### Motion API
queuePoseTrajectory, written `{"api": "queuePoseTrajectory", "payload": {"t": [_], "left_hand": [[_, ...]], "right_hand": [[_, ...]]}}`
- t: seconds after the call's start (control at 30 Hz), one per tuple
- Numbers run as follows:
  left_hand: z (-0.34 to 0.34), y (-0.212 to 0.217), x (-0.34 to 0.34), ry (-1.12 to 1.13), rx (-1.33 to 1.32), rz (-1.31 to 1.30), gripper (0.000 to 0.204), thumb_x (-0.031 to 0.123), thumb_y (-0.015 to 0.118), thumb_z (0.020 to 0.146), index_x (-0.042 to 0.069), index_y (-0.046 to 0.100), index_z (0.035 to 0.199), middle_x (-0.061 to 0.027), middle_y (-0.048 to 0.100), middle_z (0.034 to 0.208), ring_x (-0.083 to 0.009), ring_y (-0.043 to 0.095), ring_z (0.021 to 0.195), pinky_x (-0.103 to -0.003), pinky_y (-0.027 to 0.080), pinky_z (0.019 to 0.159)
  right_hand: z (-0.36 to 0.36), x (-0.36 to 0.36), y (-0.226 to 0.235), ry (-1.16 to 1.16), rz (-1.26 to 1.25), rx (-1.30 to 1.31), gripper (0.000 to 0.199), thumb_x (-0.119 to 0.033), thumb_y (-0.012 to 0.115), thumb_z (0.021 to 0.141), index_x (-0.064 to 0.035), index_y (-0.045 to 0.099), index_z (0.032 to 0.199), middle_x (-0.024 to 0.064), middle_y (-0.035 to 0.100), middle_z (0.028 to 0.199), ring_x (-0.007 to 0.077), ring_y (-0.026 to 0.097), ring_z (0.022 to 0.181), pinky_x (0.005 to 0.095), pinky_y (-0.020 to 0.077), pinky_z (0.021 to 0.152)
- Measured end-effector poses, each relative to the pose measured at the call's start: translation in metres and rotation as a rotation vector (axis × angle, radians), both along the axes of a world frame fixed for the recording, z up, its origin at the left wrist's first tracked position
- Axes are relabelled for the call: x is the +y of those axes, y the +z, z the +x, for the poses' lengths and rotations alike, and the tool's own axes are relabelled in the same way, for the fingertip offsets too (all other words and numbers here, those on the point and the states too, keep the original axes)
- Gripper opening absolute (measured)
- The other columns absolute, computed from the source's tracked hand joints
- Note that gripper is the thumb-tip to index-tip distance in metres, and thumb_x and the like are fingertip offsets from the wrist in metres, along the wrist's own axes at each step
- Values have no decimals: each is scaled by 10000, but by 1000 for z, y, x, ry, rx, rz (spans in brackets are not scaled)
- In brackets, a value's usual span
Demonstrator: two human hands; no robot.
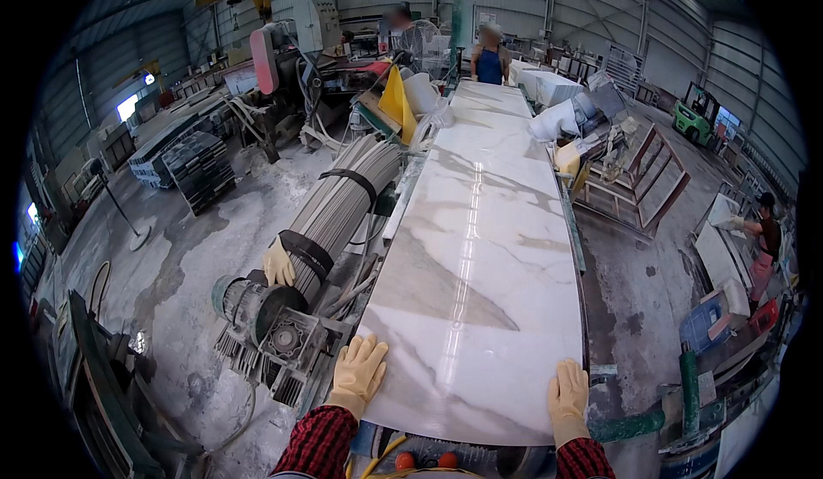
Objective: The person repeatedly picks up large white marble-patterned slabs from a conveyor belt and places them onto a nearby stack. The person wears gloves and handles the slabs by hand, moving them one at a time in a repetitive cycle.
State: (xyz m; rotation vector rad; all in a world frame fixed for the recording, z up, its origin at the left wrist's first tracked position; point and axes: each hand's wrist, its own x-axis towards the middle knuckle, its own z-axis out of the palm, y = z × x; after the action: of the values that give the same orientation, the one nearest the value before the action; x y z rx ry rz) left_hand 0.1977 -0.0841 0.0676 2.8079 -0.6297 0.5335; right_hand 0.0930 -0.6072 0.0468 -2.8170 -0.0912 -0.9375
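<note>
A long polished stone slab (467, 282), white with grey-beige veins, stretches away from me along a narrow bench or conveyor. My left hand (360, 373), in a cream rubber glove, lies flat at the slab's near left edge with its fingers stretched out. On the opposite side my right hand (568, 398), gloved the same way, rests over the near right edge, fingers extended forward. Neither hand grips anything. Red-and-black checked sleeves cover both forearms. A spare cream glove (279, 263) lies on a strapped bundle of pale strips to the left.
Left of the slab stand the strapped bundle (343, 196) and an electric motor (283, 329). At the far end is a person in a blue apron (489, 63). Right are a rusty metal frame (639, 183), a green forklift (696, 117) and another person (761, 248). Green pipes (690, 389) stand nearby.
</note>
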Motion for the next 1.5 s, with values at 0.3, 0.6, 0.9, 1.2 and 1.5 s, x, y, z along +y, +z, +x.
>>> {"api": "queuePoseTrajectory", "payload": {"t": [0.3, 0.6, 0.9, 1.2, 1.5], "left_hand": [[-4, 0, 1, -5, -2, -6, 445, 310, 772, 1073, 207, 696, 1499, -91, 643, 1591, -363, 590, 1473, -567, 517, 1176], [-8, 1, 3, -12, -9, -1, 450, 319, 770, 1075, 200, 689, 1501, -93, 645, 1592, -361, 591, 1470, -547, 512, 1177], [-11, 3, 4, -16, 10, -12, 457, 314, 767, 1079, 199, 675, 1512, -99, 642, 1599, -365, 586, 1487, -543, 508, 1193], [-14, 0, 5, -25, -8, -38, 434, 299, 767, 1080, 188, 689, 1493, -111, 654, 1590, -383, 593, 1497, -551, 533, 1189], [-19, -1, 7, -20, -7, -51, 436, 301, 764, 1087, 181, 693, 1500, -115, 660, 1600, -387, 596, 1496, -546, 535, 1197]], "right_hand": [[-5, -2, -6, -15, 6, 14, 303, -103, 705, 974, -15, 748, 1261, 217, 751, 1332, 451, 690, 1251, 572, 531, 1049], [-9, -1, -5, -9, 9, 28, 295, -103, 703, 986, -19, 749, 1266, 213, 749, 1340, 451, 685, 1265, 577, 528, 1062], [-12, 2, -3, -5, 8, 8, 277, -98, 703, 988, -20, 748, 1250, 214, 745, 1314, 453, 690, 1249, 575, 533, 1044], [-16, 0, -8, -6, 13, 19, 273, -71, 685, 992, -20, 749, 1252, 220, 749, 1304, 464, 693, 1242, 585, 535, 1042], [-20, 0, -9, -11, 12, 34, 251, -71, 669, 1008, -25, 751, 1241, 213, 749, 1296, 461, 697, 1244, 586, 534, 1037]]}}
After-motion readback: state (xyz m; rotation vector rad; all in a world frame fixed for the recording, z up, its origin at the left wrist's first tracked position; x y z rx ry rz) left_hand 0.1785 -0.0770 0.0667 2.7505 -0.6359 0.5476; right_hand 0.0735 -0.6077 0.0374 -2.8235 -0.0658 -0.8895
